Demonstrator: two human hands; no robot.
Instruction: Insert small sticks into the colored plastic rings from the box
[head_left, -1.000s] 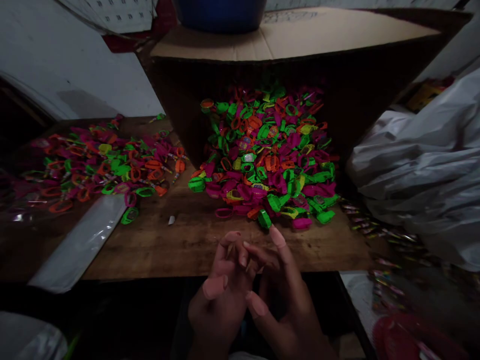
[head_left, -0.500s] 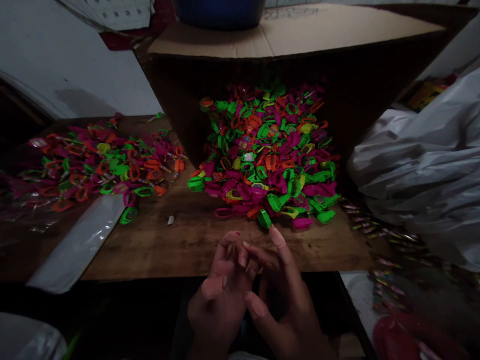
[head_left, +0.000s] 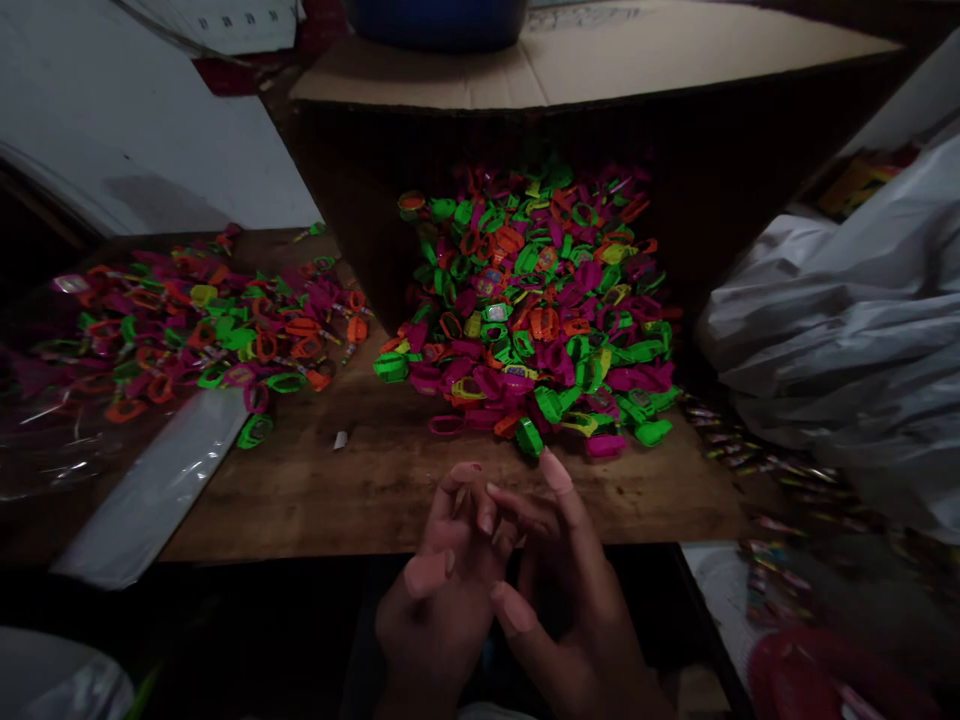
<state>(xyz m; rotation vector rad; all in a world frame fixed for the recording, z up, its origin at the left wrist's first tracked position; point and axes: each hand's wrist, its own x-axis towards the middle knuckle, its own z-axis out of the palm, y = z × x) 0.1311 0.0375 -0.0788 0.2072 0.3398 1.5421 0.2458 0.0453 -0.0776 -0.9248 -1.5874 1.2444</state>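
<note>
My left hand (head_left: 439,590) and my right hand (head_left: 559,590) meet at the near edge of a wooden table (head_left: 390,490). Their bent fingertips touch each other, and I see no item between them. My right forefinger points up towards a green plastic piece (head_left: 529,437). That piece lies at the front of a big heap of small green, pink and orange plastic toy pieces (head_left: 536,310). The heap spills out of an open cardboard box (head_left: 600,70).
A second, flatter spread of the same coloured pieces (head_left: 195,330) lies at the left, partly on clear plastic. A clear plastic bag (head_left: 157,490) lies at the left front. A large white sack (head_left: 847,330) fills the right. A red object (head_left: 817,670) sits at the lower right.
</note>
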